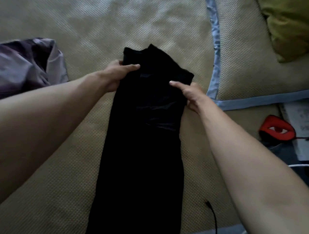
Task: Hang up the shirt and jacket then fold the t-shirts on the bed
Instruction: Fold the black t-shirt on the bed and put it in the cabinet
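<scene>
A black t-shirt (142, 151) lies as a long narrow strip down the middle of the bed's woven mat (101, 18), its sides folded in. My left hand (116, 73) grips its far left corner, thumb on top of the cloth. My right hand (187, 93) pinches the far right edge, thumb lying on the fabric. The far end of the shirt is bunched and slightly raised between my hands. A crumpled purple-grey garment (24, 65) lies at the left edge of the mat.
A yellow-green pillow (293, 27) sits at the top right on a second mat with blue trim (216, 42). At the right lie a red and black object (277, 128), papers (300, 122) and a white cable. A black cable (213, 217) lies near the shirt's lower right.
</scene>
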Demonstrator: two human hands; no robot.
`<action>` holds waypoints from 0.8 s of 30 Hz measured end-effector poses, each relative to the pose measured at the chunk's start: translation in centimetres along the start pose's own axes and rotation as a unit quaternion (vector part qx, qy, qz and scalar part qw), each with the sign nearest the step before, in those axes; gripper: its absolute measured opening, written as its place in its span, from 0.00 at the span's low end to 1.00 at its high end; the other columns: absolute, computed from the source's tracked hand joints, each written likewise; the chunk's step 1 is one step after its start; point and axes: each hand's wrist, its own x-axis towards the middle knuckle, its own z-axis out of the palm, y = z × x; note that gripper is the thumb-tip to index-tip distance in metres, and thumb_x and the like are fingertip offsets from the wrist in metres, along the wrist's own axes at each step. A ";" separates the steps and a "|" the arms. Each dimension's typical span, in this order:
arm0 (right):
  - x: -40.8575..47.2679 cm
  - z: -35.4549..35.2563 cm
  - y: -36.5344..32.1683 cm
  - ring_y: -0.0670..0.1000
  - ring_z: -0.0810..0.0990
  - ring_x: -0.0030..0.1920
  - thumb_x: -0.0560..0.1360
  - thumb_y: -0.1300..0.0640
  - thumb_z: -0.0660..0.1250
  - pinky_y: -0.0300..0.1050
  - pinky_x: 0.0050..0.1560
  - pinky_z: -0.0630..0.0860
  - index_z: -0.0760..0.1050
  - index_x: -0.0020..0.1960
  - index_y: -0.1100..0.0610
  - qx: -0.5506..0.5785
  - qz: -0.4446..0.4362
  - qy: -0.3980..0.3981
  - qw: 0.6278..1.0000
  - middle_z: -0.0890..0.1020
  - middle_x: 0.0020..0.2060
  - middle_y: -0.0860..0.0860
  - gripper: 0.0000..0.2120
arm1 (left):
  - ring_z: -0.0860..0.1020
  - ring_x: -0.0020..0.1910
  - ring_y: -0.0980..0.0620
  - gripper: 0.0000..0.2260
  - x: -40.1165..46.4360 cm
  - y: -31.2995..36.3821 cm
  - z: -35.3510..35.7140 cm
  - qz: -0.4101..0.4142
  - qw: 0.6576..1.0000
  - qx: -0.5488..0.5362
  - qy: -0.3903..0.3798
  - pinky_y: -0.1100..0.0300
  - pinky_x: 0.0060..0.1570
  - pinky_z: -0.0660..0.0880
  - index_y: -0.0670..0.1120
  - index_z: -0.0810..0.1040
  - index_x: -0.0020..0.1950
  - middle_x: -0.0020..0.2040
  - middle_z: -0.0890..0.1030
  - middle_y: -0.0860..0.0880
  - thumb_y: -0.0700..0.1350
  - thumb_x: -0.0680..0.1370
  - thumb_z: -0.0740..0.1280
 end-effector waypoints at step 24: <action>-19.5 -6.5 5.9 0.47 0.78 0.59 0.67 0.58 0.77 0.44 0.62 0.75 0.77 0.61 0.52 -0.531 -0.286 -0.251 0.757 0.79 0.59 0.47 0.24 | 0.75 0.61 0.67 0.26 -22.9 -5.5 -8.4 0.181 0.726 0.563 -0.352 0.73 0.59 0.70 0.70 0.65 0.70 0.68 0.70 0.69 0.57 0.74 0.69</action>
